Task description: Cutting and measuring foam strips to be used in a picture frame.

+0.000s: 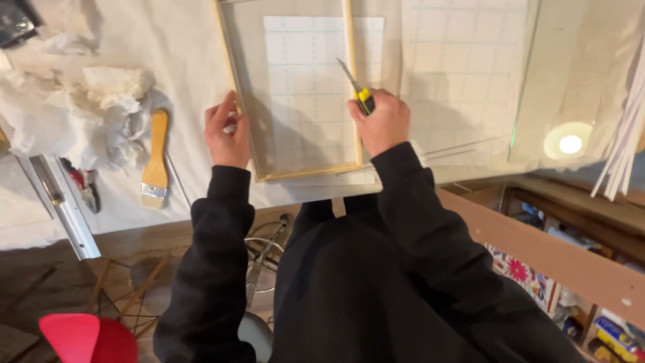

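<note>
Cutting w/ utility knife [357, 89] in right hand [381, 122], left hand [227, 134] steadying wooden frame [350, 81].

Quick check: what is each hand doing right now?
Left hand: fingers curled on the left edge of the wooden frame, steadying it.
Right hand: closed around a yellow-handled utility knife, blade by the frame's right rail.

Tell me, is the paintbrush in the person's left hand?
No, the paintbrush lies on the table apart from the left hand, which rests on the wooden frame.
</note>
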